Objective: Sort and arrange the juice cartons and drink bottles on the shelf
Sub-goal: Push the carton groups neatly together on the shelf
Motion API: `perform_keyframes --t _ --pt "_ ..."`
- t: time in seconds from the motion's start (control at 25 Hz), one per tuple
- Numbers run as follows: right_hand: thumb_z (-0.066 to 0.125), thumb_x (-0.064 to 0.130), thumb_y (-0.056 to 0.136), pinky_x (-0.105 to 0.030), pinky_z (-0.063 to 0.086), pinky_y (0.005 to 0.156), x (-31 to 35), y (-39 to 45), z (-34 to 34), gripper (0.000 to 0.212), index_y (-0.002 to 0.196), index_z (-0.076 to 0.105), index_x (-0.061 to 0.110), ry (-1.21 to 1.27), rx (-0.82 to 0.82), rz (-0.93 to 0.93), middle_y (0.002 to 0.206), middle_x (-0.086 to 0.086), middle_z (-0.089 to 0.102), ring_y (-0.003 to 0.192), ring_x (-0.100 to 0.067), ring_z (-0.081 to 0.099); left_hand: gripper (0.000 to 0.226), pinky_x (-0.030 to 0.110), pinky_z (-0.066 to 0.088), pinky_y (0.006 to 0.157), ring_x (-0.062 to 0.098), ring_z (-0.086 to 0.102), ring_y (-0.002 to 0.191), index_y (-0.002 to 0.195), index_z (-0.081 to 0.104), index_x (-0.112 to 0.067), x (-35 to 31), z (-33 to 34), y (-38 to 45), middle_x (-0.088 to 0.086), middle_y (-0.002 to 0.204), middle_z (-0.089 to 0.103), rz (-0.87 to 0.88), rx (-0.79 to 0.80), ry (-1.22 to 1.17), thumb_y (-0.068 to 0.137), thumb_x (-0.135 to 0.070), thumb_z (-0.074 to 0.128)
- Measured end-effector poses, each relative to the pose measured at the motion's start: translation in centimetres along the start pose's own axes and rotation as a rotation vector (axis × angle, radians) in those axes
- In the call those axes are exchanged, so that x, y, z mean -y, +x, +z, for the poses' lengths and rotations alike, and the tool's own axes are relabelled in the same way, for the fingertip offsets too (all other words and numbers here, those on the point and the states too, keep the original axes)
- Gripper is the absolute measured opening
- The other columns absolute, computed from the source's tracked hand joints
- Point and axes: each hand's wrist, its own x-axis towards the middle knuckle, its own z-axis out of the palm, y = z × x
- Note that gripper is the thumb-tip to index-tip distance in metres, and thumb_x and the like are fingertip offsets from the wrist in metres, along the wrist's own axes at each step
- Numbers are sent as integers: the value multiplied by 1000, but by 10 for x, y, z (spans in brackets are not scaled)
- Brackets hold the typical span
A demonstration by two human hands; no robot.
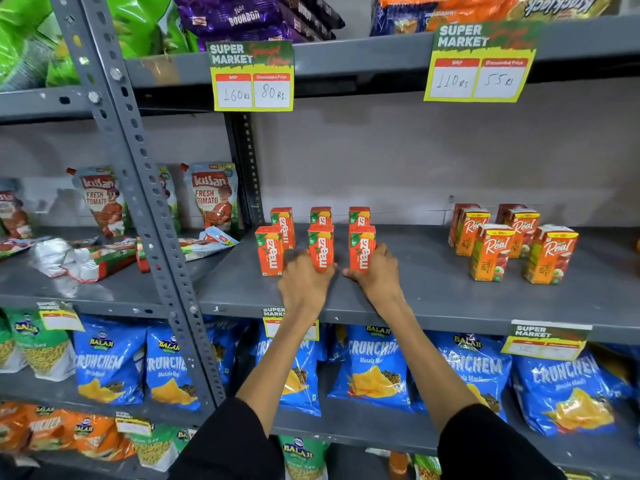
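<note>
Several small orange Maaza juice cartons stand in two rows on the grey metal shelf (433,292). My left hand (304,282) wraps around the front middle Maaza carton (321,245). My right hand (377,271) grips the front right Maaza carton (362,247). The front left Maaza carton (269,251) stands free beside my left hand. Three more Maaza cartons (321,216) stand behind. Further right on the same shelf stand several Real apple juice cartons (491,252), upright and apart from my hands.
Kissan tomato ketchup pouches (213,195) stand and lie on the shelf bay to the left, past a grey slotted upright (145,188). Price cards (252,76) hang from the shelf above. Blue Crunchem chip bags (372,368) fill the shelf below.
</note>
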Motion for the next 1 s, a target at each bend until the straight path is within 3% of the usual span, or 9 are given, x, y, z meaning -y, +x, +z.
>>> perform_keyframes --t 0.16,0.28,0.36,0.48,0.64,0.76,0.84,1.0 --pt "86 31 70 -46 48 99 -1 -9 -12 83 131 37 6 104 35 15 133 -17 52 125 -34 49 58 42 53 73 33 70 95 113 59 -16 -7 -4 -2 7 102 73 -26 34 1 79 -60 75" --pt "79 29 78 -37 48 96 -17 -28 -34 75 137 37 10 178 6 -72 132 -16 54 122 -29 54 72 50 54 74 37 63 108 129 45 -15 -28 -15 -26 12 126 58 3 -112 76 80 -60 73" --pt "73 28 84 -29 49 90 -37 -41 -59 58 132 44 13 194 -85 -149 121 -10 61 110 -22 60 57 47 54 69 34 64 101 124 47 -18 -55 -15 -58 7 120 58 86 -214 50 86 -52 71" --pt "68 24 87 -36 54 83 -79 -42 -113 38 120 51 18 243 -272 -176 102 -1 61 91 -16 61 35 44 54 66 25 63 93 113 54 -27 -111 10 -107 -4 100 61 166 -197 -117 88 -46 69" --pt "66 17 87 -32 52 75 -143 -30 -195 28 110 51 15 324 -479 -135 100 -3 61 84 -21 63 38 46 54 67 22 54 108 114 56 -28 -186 68 -138 -4 110 57 168 -94 -204 84 -45 72" --pt "69 18 85 -28 45 83 -195 -20 -242 38 115 47 11 203 -493 -107 116 -9 53 102 -23 58 55 43 48 75 25 49 118 123 50 -21 -226 108 -137 2 123 53 101 25 -268 82 -45 76" --pt "78 22 79 -28 40 90 -219 -5 -255 58 122 44 4 103 -374 -45 126 -15 47 115 -29 51 69 45 48 82 29 51 120 127 44 -15 -242 129 -132 7 127 52 34 95 -253 78 -46 80" --pt "88 43 62 -44 41 102 -221 22 -253 95 128 36 -1 62 -106 85 131 -21 46 125 -37 44 82 53 50 91 35 59 114 122 40 -11 -258 151 -124 12 123 58 -43 91 -46 69 -56 84"
